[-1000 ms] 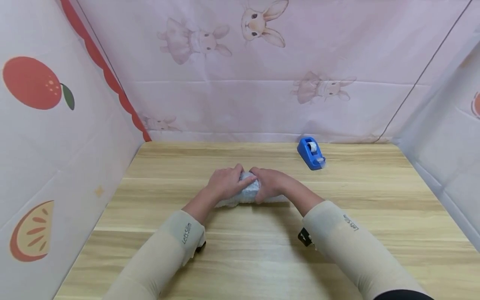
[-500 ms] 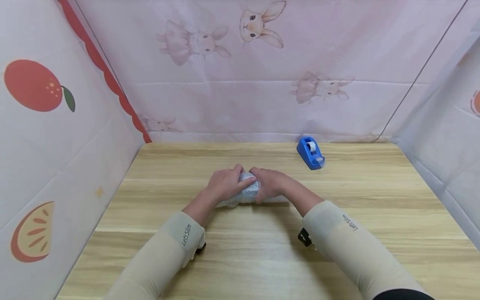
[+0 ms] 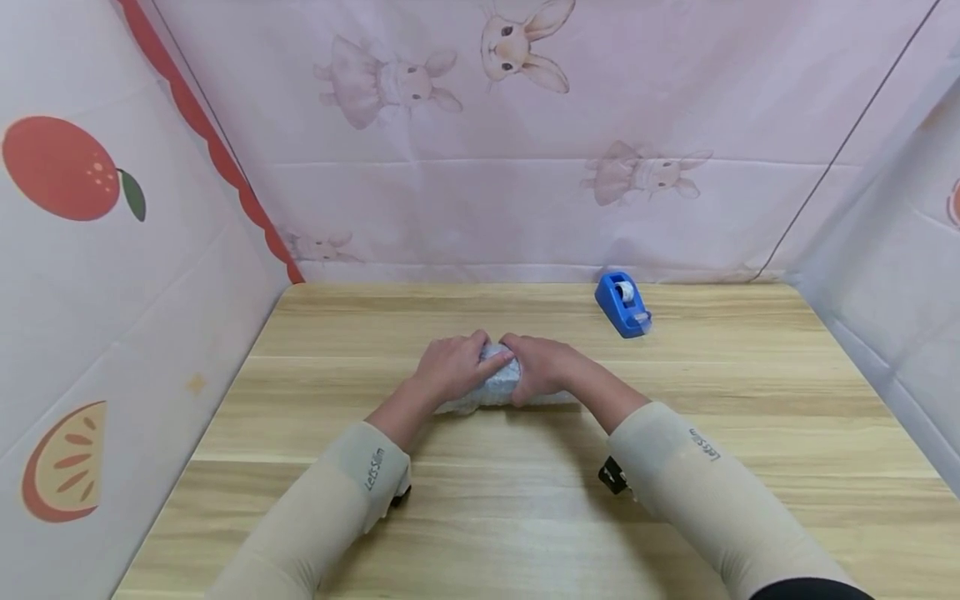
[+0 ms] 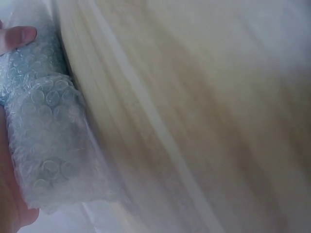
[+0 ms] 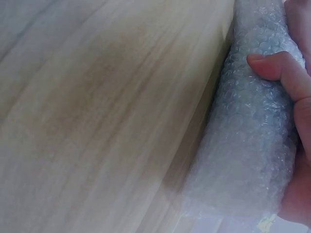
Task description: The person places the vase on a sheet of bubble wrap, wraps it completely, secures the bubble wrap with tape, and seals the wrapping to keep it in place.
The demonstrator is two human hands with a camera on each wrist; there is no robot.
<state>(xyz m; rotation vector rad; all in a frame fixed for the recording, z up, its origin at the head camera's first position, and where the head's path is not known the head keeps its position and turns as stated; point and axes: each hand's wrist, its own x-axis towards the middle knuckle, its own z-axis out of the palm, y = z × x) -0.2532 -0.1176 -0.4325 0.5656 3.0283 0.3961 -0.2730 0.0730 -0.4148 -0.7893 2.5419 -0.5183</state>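
A bundle rolled in clear bubble wrap (image 3: 501,385) lies crosswise on the wooden table, near its middle. From the left, my left hand (image 3: 452,367) grips it, thumb laid across the near side. My right hand (image 3: 544,367) holds it just to the right, so that both hands nearly meet. In the left wrist view the bubble wrap (image 4: 46,131) bulges below the fingertip, with a loose flap at its end. The right wrist view shows the wrap (image 5: 243,141) with a thumb (image 5: 274,67) pressing on it. What is inside looks bluish-grey; its kind is hidden.
A blue tape dispenser (image 3: 622,304) with a roll of clear tape stands towards the back right of the wooden table (image 3: 480,517). Behind rises a pink curtain (image 3: 480,208) printed with rabbits. Pale fabric walls (image 3: 150,317) close off the sides.
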